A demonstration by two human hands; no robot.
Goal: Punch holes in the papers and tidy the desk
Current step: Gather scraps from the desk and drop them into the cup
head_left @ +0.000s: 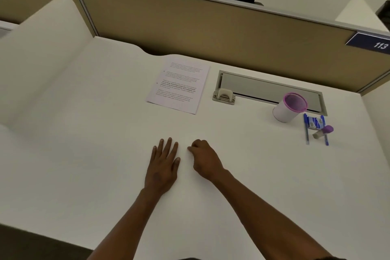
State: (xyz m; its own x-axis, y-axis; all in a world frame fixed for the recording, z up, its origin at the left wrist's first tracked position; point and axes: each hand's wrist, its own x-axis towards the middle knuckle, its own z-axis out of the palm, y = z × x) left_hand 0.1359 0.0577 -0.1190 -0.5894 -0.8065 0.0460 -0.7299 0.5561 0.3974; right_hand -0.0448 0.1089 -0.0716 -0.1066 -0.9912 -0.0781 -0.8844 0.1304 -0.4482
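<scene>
At an office cubicle, a person's left hand (163,164) lies flat on the white bench (84,133), fingers spread and holding nothing. Just beside it, the right hand (205,159) rests loosely curled, knuckles up, also empty. The printed papers (179,86) sit at 12 o'clock from the hands, well apart from them, squared in a small stack near the partition. The beige hole punch (224,96) stands at 1 o'clock, just beside the papers' right edge, in front of the cable tray (272,88). Farther right, at 2 o'clock, a white cup with a pink rim (289,107) stands above two blue pens (306,129), a small blue-and-white packet (315,122) and a purple-capped glue stick (322,131). Punching appears not yet begun: a sound start would be drawing the stack closer, aligning its edges, then seating one margin fully in the punch before pressing.
</scene>
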